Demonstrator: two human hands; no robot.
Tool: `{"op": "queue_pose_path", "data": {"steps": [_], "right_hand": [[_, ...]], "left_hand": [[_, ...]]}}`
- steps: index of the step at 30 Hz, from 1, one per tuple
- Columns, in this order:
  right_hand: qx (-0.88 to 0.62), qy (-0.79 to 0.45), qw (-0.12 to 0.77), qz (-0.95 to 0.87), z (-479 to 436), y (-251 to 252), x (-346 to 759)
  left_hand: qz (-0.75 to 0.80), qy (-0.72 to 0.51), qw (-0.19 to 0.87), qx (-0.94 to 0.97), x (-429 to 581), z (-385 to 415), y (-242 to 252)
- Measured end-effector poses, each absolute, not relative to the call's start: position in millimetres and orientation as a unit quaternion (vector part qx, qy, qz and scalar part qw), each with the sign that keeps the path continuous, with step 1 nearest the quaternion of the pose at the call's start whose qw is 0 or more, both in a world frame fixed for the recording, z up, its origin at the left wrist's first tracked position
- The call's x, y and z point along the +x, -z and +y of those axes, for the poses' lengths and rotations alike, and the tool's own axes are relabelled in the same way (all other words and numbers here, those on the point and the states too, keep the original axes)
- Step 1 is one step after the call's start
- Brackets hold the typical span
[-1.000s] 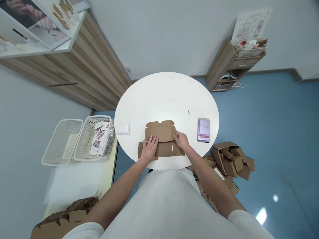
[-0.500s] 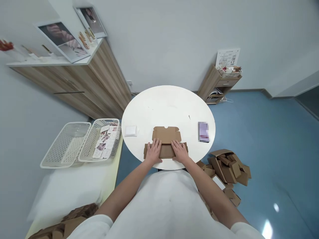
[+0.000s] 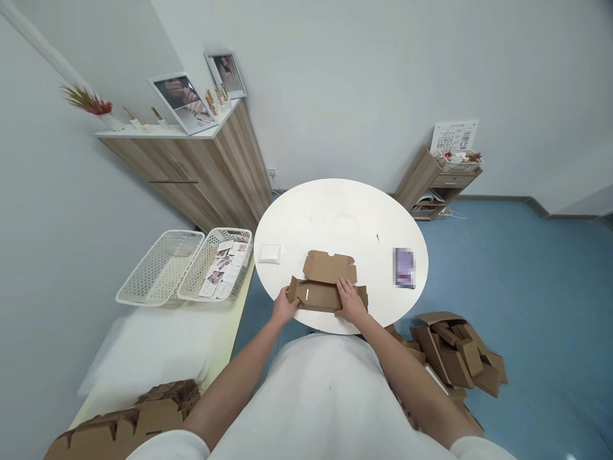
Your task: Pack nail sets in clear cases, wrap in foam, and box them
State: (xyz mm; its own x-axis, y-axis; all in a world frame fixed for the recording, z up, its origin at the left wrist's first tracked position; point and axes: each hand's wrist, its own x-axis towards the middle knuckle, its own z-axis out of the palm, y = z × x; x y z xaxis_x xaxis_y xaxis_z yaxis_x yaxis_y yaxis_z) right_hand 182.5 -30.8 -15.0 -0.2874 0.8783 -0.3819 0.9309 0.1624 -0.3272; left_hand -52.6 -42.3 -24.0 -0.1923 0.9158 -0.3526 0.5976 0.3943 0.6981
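Note:
A partly unfolded brown cardboard box (image 3: pixel 330 267) lies on the white oval table (image 3: pixel 335 204), right in front of me. Its lid panel with a notch points away from me, and the tray part with side flaps is nearest my body. My left hand (image 3: pixel 284 306) is closed at the tray's left end, with the thumb and fingers around the raised side flap. Across the right part of the tray my right hand (image 3: pixel 351 302) rests flat, fingers stretched toward the fold.
A white packet (image 3: pixel 270 253) lies at the table's left, a blurred purple pack (image 3: pixel 405 267) at its right. White baskets, one with printed cards (image 3: pixel 224 271), stand on the left side table. Flat cardboard (image 3: pixel 119 421) is stacked below them. Cardboard boxes (image 3: pixel 460 348) heap on the right floor.
My left hand has moved left from the box's fold to its left end, where the flap now stands raised. My right hand stays on the right part. The camera view has shifted.

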Motion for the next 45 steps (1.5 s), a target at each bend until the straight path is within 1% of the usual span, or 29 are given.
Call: {"op": "queue_pose_path", "data": {"steps": [3,8,13,17,20,25,29,35,38,42,45], "right_hand": [[0.586,0.255,0.034,0.768,-32.6,16.3,180.6],[0.598,0.244,0.03,0.763,-36.5,17.9,174.9],[0.607,0.231,0.035,0.759,-36.5,17.5,172.5],[0.6,0.224,0.039,0.767,-36.8,18.4,169.5],[0.592,0.221,0.039,0.774,-39.8,20.4,164.1],[0.597,0.222,0.04,0.77,-44.7,22.5,160.3],[0.582,0.239,0.059,0.775,-46.3,18.5,164.6],[0.557,0.261,0.096,0.782,-47.8,9.1,170.1],[0.556,0.262,0.098,0.783,-46.8,6.1,172.0],[0.549,0.268,0.096,0.786,-46.3,4.0,173.5],[0.545,0.265,0.098,0.789,-48.0,4.1,172.6]], "left_hand": [[0.733,-0.194,0.366,0.539,-50.7,-43.2,16.0],[0.734,-0.155,0.321,0.578,-44.7,-45.2,3.7],[0.72,-0.166,0.293,0.607,-39.3,-50.1,-1.8],[0.684,-0.19,0.3,0.637,-33.7,-55.1,-3.8],[0.659,-0.185,0.304,0.663,-26.3,-58.1,-4.1],[0.666,-0.157,0.302,0.663,-22.6,-62.2,-0.5],[0.677,-0.146,0.308,0.652,-25.7,-59.8,3.8],[0.709,-0.113,0.33,0.614,-29.9,-49.8,8.9],[0.708,-0.1,0.342,0.61,-32.5,-49.3,10.7],[0.707,-0.055,0.345,0.615,-31.4,-49.9,10.2],[0.716,-0.02,0.327,0.616,-26.2,-48.1,9.7]]}}
